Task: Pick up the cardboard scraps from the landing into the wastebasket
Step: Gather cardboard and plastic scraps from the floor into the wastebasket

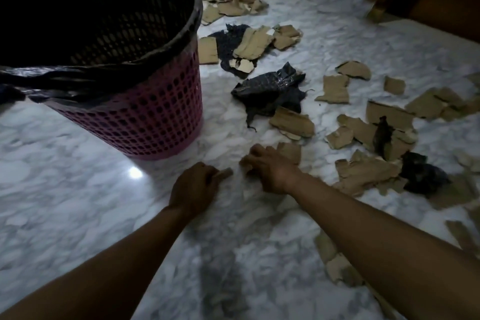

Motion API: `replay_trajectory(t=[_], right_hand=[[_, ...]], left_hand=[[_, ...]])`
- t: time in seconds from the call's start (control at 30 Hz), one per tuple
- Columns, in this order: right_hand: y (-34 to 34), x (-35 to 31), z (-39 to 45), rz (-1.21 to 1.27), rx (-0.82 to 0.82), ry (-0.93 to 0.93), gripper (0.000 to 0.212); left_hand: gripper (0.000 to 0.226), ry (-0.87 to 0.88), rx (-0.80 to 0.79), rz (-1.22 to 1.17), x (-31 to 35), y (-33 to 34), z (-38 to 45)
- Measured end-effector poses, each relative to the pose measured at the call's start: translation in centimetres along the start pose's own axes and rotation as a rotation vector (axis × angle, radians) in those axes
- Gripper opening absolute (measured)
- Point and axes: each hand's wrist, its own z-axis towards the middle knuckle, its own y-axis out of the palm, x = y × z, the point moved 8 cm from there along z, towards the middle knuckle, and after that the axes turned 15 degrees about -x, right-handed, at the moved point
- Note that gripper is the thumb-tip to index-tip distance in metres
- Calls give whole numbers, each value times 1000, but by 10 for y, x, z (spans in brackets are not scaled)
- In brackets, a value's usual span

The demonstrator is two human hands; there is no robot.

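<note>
Torn brown cardboard scraps lie scattered over the marble landing [78,189]. A pink mesh wastebasket [145,117] with a black liner stands at the upper left, open at the top. My left hand [194,187] is low over the floor just right of the basket's foot, its curled fingers pinching a small cardboard scrap [224,173]. Close to its right, my right hand [270,167] has its fingers curled on the near edge of another cardboard scrap [289,152] that lies on the floor. The hand hides part of that scrap.
Crumpled black plastic pieces [270,91] lie among the scraps, with more black plastic [423,176] at the right. Scrap piles lie behind the basket [233,1] and at the right [368,171]. A wooden furniture leg [376,5] stands at the top right.
</note>
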Motion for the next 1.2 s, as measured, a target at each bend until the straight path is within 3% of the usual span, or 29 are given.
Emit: replay_trajectory(t=[0.13,0.2,0.3,0.37,0.57,0.8,0.9,0.97,1.03,1.2], right_hand=[[-7,-2,-7,174,185,-141,22],[-8,10,-15,378,303,-160,27],[-16,50,-34,715,492,-98,46],[-20,79,-46,694,561,14,48],[19,113,-38,461,359,231,68],[38,93,-45,351,509,163,32],[44,98,-51,412,529,102,28],[45,104,-55,439,534,102,30],[46,108,-58,492,531,104,36],[45,107,-60,537,521,115,27]], left_hand=[[24,-59,158,-103,-3,-17,13],[29,-44,185,-161,9,-23,26],[18,-18,151,-219,29,-24,50],[21,-5,129,-238,43,-24,67],[16,118,63,-129,99,-11,131],[20,323,-212,266,178,34,196],[37,320,-391,409,187,63,208],[40,313,-346,437,187,68,205],[29,352,-239,387,190,65,192],[23,307,-156,339,178,60,167]])
